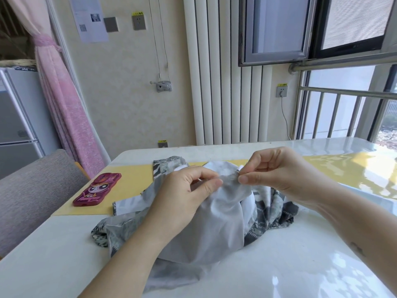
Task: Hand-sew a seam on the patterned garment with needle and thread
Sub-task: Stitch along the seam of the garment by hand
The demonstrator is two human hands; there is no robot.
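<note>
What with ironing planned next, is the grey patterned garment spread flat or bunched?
Bunched: the grey patterned garment lies heaped on the glossy white table, one part lifted between the left hand and right hand.

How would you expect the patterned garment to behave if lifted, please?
Probably floppy: the garment hangs in soft folds from the left hand and right hand. Likely light; the cloth looks thin. It may slide on the glossy table.

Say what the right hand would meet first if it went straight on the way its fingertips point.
The right hand points toward the left hand, so it would first press into the garment bunched between them, then probably the left hand's thumb; depth is unclear.
</note>
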